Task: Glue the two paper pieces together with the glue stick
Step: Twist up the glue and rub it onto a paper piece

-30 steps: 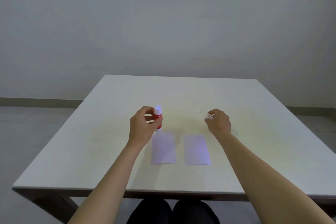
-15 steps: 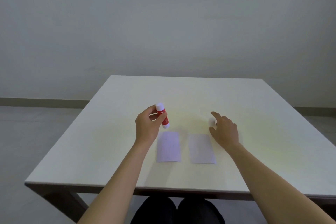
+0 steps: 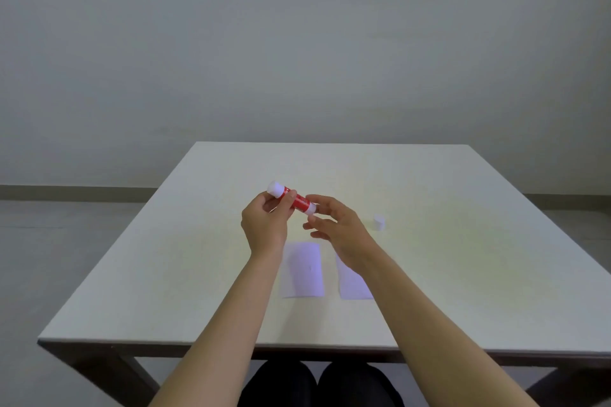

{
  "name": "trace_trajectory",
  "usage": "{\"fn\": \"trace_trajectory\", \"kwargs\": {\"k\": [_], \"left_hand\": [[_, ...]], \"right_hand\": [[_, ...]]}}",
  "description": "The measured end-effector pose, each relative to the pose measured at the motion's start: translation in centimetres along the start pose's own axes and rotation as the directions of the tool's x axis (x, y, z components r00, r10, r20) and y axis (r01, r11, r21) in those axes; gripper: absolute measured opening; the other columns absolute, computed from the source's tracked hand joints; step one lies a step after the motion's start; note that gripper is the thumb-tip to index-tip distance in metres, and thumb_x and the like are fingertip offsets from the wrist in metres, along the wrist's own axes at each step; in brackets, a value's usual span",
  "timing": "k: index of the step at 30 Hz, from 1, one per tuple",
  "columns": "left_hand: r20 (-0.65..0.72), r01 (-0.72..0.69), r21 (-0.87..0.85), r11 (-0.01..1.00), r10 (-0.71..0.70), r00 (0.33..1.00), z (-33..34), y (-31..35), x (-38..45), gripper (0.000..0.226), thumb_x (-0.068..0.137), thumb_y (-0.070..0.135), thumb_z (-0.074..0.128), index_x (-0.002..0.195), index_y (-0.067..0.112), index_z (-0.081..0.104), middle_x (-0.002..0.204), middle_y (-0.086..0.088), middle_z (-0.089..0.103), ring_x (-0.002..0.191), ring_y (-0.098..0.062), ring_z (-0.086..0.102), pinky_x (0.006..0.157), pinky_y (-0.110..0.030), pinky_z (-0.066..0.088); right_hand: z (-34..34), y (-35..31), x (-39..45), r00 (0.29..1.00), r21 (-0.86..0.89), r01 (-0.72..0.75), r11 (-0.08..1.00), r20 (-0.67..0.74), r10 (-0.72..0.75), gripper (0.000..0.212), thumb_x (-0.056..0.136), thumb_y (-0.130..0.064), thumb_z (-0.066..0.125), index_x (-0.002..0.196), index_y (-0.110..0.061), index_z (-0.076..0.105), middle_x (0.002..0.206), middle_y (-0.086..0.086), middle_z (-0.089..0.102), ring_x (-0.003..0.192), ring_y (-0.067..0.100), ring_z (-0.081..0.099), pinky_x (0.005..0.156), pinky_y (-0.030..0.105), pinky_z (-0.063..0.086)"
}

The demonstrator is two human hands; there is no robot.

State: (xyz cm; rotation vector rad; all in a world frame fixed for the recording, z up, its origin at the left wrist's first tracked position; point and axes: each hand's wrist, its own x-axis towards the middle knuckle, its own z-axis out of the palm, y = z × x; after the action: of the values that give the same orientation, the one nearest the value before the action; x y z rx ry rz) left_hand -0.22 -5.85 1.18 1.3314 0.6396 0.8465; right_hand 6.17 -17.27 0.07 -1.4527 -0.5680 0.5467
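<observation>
My left hand point(image 3: 266, 225) holds a red and white glue stick point(image 3: 292, 197) above the table, tilted with one end pointing down to the right. My right hand point(image 3: 335, 226) is beside that lower end, fingers spread, its fingertips at the stick's tip. The stick's white cap point(image 3: 379, 222) stands alone on the table to the right of my right hand. Two pale paper pieces lie side by side nearer to me: the left paper point(image 3: 302, 269) is fully visible, the right paper point(image 3: 352, 284) is partly covered by my right forearm.
The white table point(image 3: 463, 274) ends at a near edge just above my knees. A grey wall and floor lie beyond its far edge.
My right hand set the cap down on the table and moved left to the glue stick. My left hand tipped the stick from upright to slanted.
</observation>
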Motion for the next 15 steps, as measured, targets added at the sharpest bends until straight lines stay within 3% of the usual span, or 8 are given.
{"fn": "trace_trajectory", "kwargs": {"k": [3, 7, 10, 13, 15], "left_hand": [[0.052, 0.073, -0.093, 0.993, -0.068, 0.996, -0.3, -0.1, -0.5, 0.010, 0.079, 0.015, 0.073, 0.069, 0.018, 0.072, 0.077, -0.002, 0.075, 0.078, -0.019, 0.075, 0.080, -0.031, 0.058], [0.053, 0.081, -0.087, 0.993, -0.076, 0.996, -0.2, 0.3, -0.7, 0.013, 0.079, 0.015, 0.073, 0.066, 0.016, 0.071, 0.076, -0.003, 0.074, 0.073, -0.017, 0.075, 0.074, -0.026, 0.056], [0.087, 0.079, -0.086, 0.993, -0.071, 0.994, -0.2, 0.7, -0.6, 0.008, 0.080, 0.013, 0.072, 0.072, 0.012, 0.072, 0.084, -0.010, 0.074, 0.079, -0.022, 0.074, 0.076, -0.027, 0.056], [0.120, 0.061, -0.088, 0.994, -0.050, 0.991, -0.3, 0.6, -0.7, 0.004, 0.080, 0.013, 0.073, 0.076, 0.013, 0.073, 0.085, -0.008, 0.075, 0.082, -0.022, 0.074, 0.076, -0.026, 0.057], [0.109, 0.058, -0.091, 0.994, -0.048, 0.993, -0.5, 0.6, -0.7, 0.004, 0.079, 0.014, 0.073, 0.075, 0.014, 0.073, 0.082, -0.005, 0.076, 0.081, -0.021, 0.075, 0.075, -0.026, 0.057]], "right_hand": [[0.2, 0.5, 0.0, 1.000, 0.140, 0.019, 0.990, -0.003, -0.019, 0.027, 0.090, -0.001, 0.060, 0.115, -0.009, 0.062, 0.100, 0.006, 0.063, 0.071, 0.018, 0.062, 0.069, 0.026, 0.050], [0.4, 0.9, 0.0, 1.000, 0.213, 0.005, 0.977, -0.028, 0.001, 0.012, 0.093, -0.012, 0.058, 0.096, -0.008, 0.069, 0.081, 0.009, 0.064, 0.056, 0.015, 0.055, 0.057, 0.022, 0.046], [1.0, 0.5, 0.0, 0.984, 0.263, -0.152, 0.953, -0.055, 0.172, 0.037, 0.098, -0.032, 0.048, 0.079, -0.005, 0.066, 0.062, 0.005, 0.053, 0.044, 0.016, 0.047, 0.047, 0.022, 0.041], [1.8, 0.2, 0.2, 0.946, 0.085, -0.256, 0.963, -0.181, 0.268, 0.059, 0.098, -0.048, 0.035, 0.060, -0.009, 0.058, 0.047, 0.002, 0.044, 0.034, 0.015, 0.039, 0.039, 0.020, 0.033], [2.2, 0.0, 0.2, 0.952, -0.024, -0.234, 0.972, -0.212, 0.223, 0.061, 0.098, -0.048, 0.031, 0.063, -0.008, 0.059, 0.046, 0.003, 0.048, 0.033, 0.016, 0.043, 0.039, 0.019, 0.035]]}}
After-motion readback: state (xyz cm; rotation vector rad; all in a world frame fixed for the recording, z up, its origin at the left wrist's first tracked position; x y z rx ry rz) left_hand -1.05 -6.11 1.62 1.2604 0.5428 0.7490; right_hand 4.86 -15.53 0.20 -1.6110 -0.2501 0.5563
